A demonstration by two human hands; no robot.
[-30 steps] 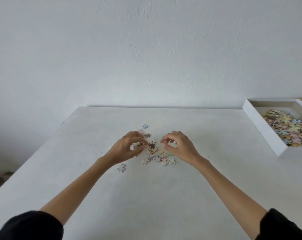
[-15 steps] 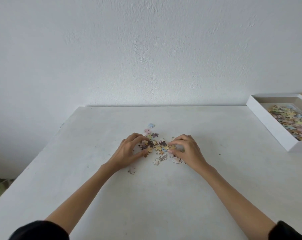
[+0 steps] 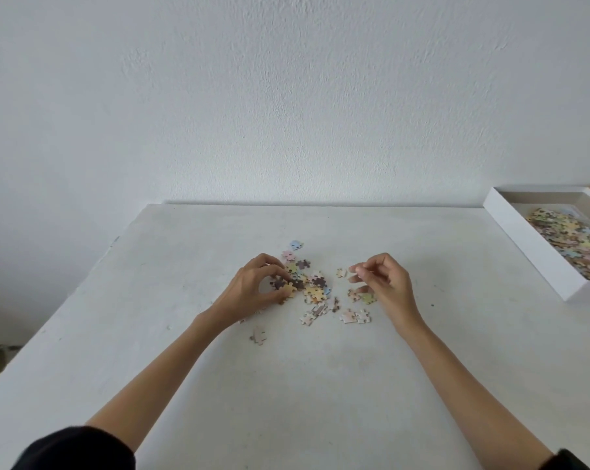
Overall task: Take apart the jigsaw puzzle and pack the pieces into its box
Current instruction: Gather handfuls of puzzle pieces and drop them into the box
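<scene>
Pastel cardboard jigsaw pieces (image 3: 315, 290) lie clumped between the two sets of fingertips. Left hand (image 3: 249, 293) pinches the clump's left edge with thumb and fingers curled, likely steadying it for pulling apart. Right hand (image 3: 386, 286) hovers curled beside it; can't tell if it holds a piece. White open box (image 3: 520, 228), part-filled, sits well right of those fingers.

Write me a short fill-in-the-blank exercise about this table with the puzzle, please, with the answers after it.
The white box stands on the person's ____ side.
It holds ____ pieces than the table does.
The left hand grips joined pieces; the farthest loose piece is light ____.
Missing words: right; more; blue.
</scene>
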